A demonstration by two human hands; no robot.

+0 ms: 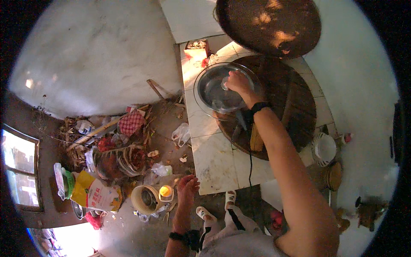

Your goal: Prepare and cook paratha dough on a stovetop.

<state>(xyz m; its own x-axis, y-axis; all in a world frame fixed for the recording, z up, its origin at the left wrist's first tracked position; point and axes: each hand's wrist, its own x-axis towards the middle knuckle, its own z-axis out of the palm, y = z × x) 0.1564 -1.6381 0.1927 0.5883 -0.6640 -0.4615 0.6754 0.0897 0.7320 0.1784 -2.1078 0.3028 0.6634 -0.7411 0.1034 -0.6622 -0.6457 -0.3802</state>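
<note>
My right hand [238, 83] grips the knob at the middle of a clear glass lid [196, 96]. Below the lid shows a round metal pot [213, 91], with a dark handle [241, 120] and a black cord [251, 167] running to the counter's front edge. Whether the lid touches the pot's rim, I cannot tell. The pot stands partly over a large round wooden cover [298, 106] on the tiled counter [213, 160]. Down by the counter's left front corner, my left hand [189, 186] hangs loosely with fingers slightly bent, nothing visible in it.
A large dark round pan [269, 25] leans at the back wall. Beside it stands a small box [196, 48]. A scrubbing brush [256, 139] and stacked white bowls [324, 149] are to the right. Bucket [136, 199], yellow sack [96, 192] and basket [109, 162] crowd the floor at left.
</note>
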